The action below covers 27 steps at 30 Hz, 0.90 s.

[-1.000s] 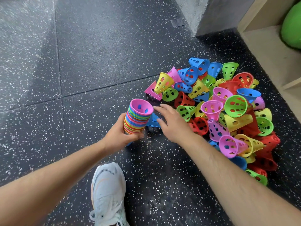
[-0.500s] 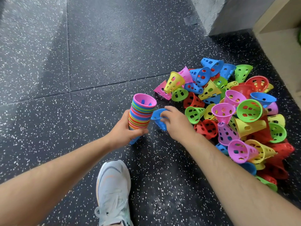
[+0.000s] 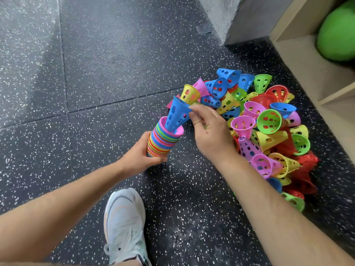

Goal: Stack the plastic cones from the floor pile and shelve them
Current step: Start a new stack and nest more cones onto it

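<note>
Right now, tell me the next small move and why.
Probably push the blue perforated plastic cone straight down to nest it: its narrow tip already sits inside the multicoloured stack of plastic cones, the right hand pinches its rim, the left hand grips the stack.

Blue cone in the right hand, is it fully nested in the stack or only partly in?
Partly in: the blue cone is tilted, only its narrow tip inside the stack; the right hand pinches its rim.

Floor (image 3: pixel 115 73) left open; cone pile (image 3: pixel 269 135) blocks right (by shelf (image 3: pixel 299 60)).
</note>
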Available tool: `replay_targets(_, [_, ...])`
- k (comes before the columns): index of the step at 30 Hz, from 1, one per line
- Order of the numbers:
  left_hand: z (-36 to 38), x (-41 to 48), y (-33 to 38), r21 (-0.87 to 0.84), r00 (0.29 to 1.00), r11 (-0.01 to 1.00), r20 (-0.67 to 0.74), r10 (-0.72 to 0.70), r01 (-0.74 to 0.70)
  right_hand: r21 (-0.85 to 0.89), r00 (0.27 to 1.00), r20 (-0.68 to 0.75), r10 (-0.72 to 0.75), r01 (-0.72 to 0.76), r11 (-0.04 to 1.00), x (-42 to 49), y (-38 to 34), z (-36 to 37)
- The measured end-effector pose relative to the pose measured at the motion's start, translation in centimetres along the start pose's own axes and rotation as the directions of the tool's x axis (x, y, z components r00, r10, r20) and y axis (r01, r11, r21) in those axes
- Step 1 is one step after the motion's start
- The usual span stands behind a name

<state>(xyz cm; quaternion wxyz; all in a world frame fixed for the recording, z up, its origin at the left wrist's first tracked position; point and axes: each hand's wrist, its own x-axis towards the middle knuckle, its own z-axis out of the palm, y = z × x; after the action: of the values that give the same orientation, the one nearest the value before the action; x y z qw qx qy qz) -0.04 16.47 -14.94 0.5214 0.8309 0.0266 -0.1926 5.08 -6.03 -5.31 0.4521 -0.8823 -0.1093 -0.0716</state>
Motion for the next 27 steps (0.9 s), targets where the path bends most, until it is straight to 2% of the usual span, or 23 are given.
replay_targets(6, [0.0,-0.1,-0.1,-0.019,1.000,1.000,-0.006,0.012,-0.012,-0.117,0.994,0.106,0.004,0.008,0.993,-1.7,1.1,0.8])
replay_targets(10, [0.1,-0.1,-0.1,-0.018,1.000,1.000,-0.005,0.021,-0.021,-0.136,0.957,0.292,-0.002,0.043,0.990,-2.8,0.7,1.2])
replay_targets(13, [0.1,-0.2,0.0,-0.038,1.000,0.999,-0.028,0.009,-0.010,-0.121,0.890,0.441,0.118,-0.072,0.990,-3.5,0.6,1.2])
replay_targets(15, [0.0,-0.1,0.2,-0.028,1.000,1.000,-0.018,0.006,-0.006,-0.128,0.868,0.471,0.158,-0.111,0.986,-3.8,0.9,0.8])
replay_targets(20, [0.3,0.0,0.7,0.014,0.998,1.000,0.054,0.017,-0.018,-0.113,0.889,0.411,0.201,-0.169,0.979,-5.3,1.5,-0.2])
replay_targets(24, [1.0,0.4,1.1,0.041,0.993,0.999,0.120,0.014,-0.019,-0.160,0.945,0.213,0.247,-0.216,0.963,-7.0,3.5,-0.6])
replay_targets(27, [2.4,1.0,2.3,0.038,0.986,0.999,0.164,0.019,-0.026,-0.253,0.940,0.052,0.337,-0.314,0.915,-7.9,5.5,-1.2])
